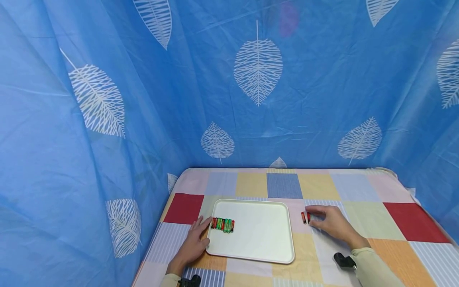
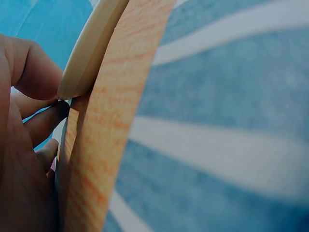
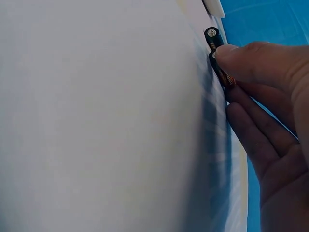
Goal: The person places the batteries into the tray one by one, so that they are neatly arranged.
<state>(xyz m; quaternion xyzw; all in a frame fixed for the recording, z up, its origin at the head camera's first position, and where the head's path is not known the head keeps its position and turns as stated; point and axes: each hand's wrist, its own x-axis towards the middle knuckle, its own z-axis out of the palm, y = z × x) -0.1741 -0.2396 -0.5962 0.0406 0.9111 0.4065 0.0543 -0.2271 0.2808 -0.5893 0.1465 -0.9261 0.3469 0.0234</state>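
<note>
A row of several small red and green batteries lies side by side at the left end of a cream tray. My left hand rests at the tray's left edge, its fingers loosely extended, with the index fingertip beside the row and the thumb at the rim. To the right of the tray, my right hand pinches a red and black battery between thumb and fingers, close over the cloth. Another battery lies just left of it on the cloth. The fingers partly cover the pinched one.
A patchwork cloth covers the table beneath the tray. Blue curtains with white leaf prints hang behind and along the left side. Each wrist carries a black camera mount.
</note>
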